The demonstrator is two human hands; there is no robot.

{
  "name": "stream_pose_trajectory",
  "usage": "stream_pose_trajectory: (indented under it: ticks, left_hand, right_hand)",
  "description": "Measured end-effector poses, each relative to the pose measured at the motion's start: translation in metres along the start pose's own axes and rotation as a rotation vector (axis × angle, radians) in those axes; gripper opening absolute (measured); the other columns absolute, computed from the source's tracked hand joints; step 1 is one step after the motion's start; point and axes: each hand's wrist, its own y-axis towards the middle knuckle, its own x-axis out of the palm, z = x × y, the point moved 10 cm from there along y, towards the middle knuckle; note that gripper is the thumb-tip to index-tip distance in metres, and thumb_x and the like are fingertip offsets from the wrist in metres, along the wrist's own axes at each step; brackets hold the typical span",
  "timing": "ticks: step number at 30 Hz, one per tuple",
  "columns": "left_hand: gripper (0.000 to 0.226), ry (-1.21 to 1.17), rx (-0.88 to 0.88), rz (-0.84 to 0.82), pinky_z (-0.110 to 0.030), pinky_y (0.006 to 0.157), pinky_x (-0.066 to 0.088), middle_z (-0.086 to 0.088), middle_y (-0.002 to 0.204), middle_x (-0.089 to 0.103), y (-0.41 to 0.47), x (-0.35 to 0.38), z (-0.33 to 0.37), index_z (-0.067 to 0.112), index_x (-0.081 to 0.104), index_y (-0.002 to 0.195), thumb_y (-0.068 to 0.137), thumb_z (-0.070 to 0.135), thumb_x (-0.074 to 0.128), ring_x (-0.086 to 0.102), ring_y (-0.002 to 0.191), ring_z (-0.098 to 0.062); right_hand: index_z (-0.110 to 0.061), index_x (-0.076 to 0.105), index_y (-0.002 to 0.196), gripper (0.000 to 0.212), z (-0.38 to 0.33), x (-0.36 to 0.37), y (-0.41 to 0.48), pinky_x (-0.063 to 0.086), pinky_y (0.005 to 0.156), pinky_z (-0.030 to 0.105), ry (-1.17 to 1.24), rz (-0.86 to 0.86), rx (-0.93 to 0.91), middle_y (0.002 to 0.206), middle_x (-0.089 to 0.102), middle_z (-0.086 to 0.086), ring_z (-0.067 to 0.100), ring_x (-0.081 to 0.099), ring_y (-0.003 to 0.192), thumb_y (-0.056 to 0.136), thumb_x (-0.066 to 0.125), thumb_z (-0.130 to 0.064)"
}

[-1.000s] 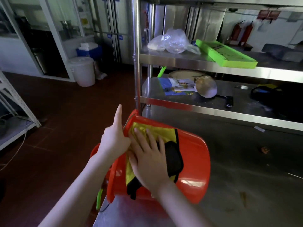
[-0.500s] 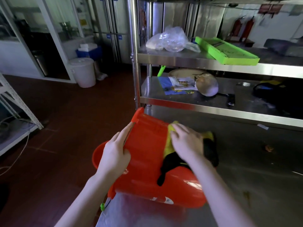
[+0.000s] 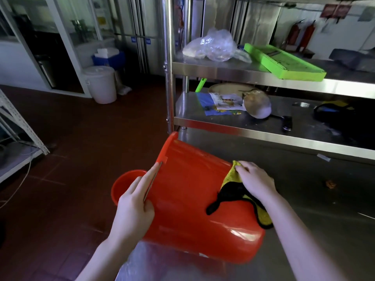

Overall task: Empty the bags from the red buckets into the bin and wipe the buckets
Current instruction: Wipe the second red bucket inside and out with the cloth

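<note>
- second bucket [image 3: 123, 184]: low, just behind my left hand; I judge it unwiped and next in line.
- left hand [image 3: 134, 207]: pinches the red bucket's rim, forefinger laid along it; I would brace firmly against rolling.
- red bucket [image 3: 188, 201]: on its side on the worktop [image 3: 324, 209], mouth leftward.
- cloth [image 3: 233, 191]: yellow-black, on the wall near the base; strokes should overlap.
- right hand [image 3: 255, 181]: fingers curled, bunching the cloth; a second ago it wiped flat-fingered by the rim.

red round plastic bucket [image 3: 192, 199] was glossy, smooth | yellow-and-black cloth rag [image 3: 229, 191] looked matt, nubbly | grey steel table [image 3: 324, 220], 3 o'clock, had a dull sheen
</note>
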Motion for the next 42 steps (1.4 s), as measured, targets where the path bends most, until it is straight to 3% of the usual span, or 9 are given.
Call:
stream_pose_trajectory:
  ticks: [5, 12, 15, 22, 27, 31, 33, 37, 42]
  left_hand:
    - [0.109, -0.049, 0.031, -0.007, -0.002, 0.067, 0.044, 0.019, 0.113, 0.057, 0.005, 0.002, -0.001, 0.040, 0.045, 0.143, 0.058, -0.029, 0.042, 0.059, 0.088, 0.011]
    - [0.110, 0.003, 0.061, 0.017, -0.002, 0.091, 0.037, 0.031, 0.129, 0.050, -0.003, -0.004, -0.010, 0.036, 0.046, 0.142, 0.053, -0.030, 0.042, 0.046, 0.117, 0.014]
    - [0.106, -0.005, 0.034, 0.021, -0.006, 0.090, 0.040, 0.028, 0.123, 0.054, -0.017, -0.008, -0.017, 0.039, 0.044, 0.142, 0.057, -0.023, 0.041, 0.051, 0.111, 0.010]
    - [0.097, -0.006, 0.046, -0.027, -0.007, 0.080, 0.043, 0.005, 0.109, 0.058, -0.038, -0.011, -0.020, 0.039, 0.037, 0.146, 0.062, -0.010, 0.037, 0.058, 0.092, -0.008]
    - [0.098, -0.030, 0.074, -0.038, 0.000, 0.084, 0.040, 0.016, 0.119, 0.055, -0.027, -0.006, -0.012, 0.032, 0.042, 0.142, 0.057, -0.017, 0.039, 0.056, 0.103, 0.012]
    - [0.081, 0.005, 0.002, -0.108, -0.016, 0.073, 0.049, 0.017, 0.114, 0.063, -0.008, -0.009, -0.014, 0.045, 0.040, 0.131, 0.067, -0.002, 0.052, 0.065, 0.093, -0.008]
    - [0.058, -0.005, 0.015, -0.130, -0.028, 0.059, 0.046, 0.009, 0.088, 0.067, 0.010, -0.005, 0.002, 0.051, 0.036, 0.126, 0.080, 0.018, 0.051, 0.063, 0.070, -0.007]
    - [0.049, 0.101, -0.176, -0.131, -0.028, 0.055, 0.043, 0.007, 0.078, 0.063, 0.065, 0.018, 0.010, 0.044, 0.021, 0.147, 0.101, 0.043, 0.035, 0.062, 0.064, -0.013]
    - [0.045, 0.090, -0.148, -0.118, -0.037, 0.055, 0.054, -0.002, 0.068, 0.066, 0.056, 0.021, 0.009, 0.033, 0.032, 0.147, 0.102, 0.038, 0.037, 0.062, 0.052, -0.015]
  right_hand:
    - [-0.042, 0.038, 0.141, 0.046, -0.098, 0.013, -0.012, 0.024, 0.111, 0.047, -0.038, 0.106, -0.287, 0.154, 0.028, -0.024, 0.017, 0.034, 0.139, 0.096, 0.034, -0.047]
    - [-0.025, 0.043, 0.144, 0.054, -0.193, 0.041, -0.093, 0.024, 0.115, 0.048, -0.134, 0.335, -0.718, 0.156, 0.032, -0.007, 0.022, 0.025, 0.146, 0.095, 0.033, -0.044]
    - [-0.033, 0.043, 0.144, 0.054, -0.158, 0.028, -0.085, 0.028, 0.114, 0.041, -0.096, 0.341, -0.670, 0.155, 0.033, -0.012, 0.016, 0.032, 0.142, 0.094, 0.033, -0.050]
    - [-0.042, 0.042, 0.139, 0.045, -0.019, 0.005, -0.012, 0.028, 0.111, 0.047, 0.022, 0.013, -0.044, 0.151, 0.037, -0.017, 0.022, 0.040, 0.135, 0.096, 0.030, -0.051]
    - [-0.043, 0.044, 0.139, 0.043, -0.113, 0.014, -0.036, 0.027, 0.112, 0.044, 0.002, 0.176, -0.344, 0.151, 0.035, -0.023, 0.015, 0.036, 0.138, 0.096, 0.038, -0.050]
    - [-0.031, 0.045, 0.143, 0.050, -0.174, 0.034, -0.093, 0.027, 0.111, 0.047, -0.157, 0.367, -0.620, 0.154, 0.035, -0.013, 0.021, 0.031, 0.142, 0.096, 0.035, -0.047]
    - [-0.028, 0.046, 0.142, 0.050, -0.172, 0.036, -0.103, 0.029, 0.110, 0.048, -0.178, 0.416, -0.629, 0.154, 0.036, -0.010, 0.023, 0.033, 0.141, 0.097, 0.034, -0.046]
    - [-0.029, 0.043, 0.144, 0.050, -0.167, 0.041, -0.114, 0.030, 0.109, 0.049, -0.191, 0.454, -0.626, 0.153, 0.037, -0.008, 0.024, 0.034, 0.141, 0.098, 0.034, -0.046]
    - [-0.034, 0.037, 0.147, 0.053, -0.128, 0.037, -0.109, 0.028, 0.114, 0.045, -0.209, 0.408, -0.633, 0.158, 0.026, -0.012, 0.019, 0.028, 0.145, 0.097, 0.032, -0.052]
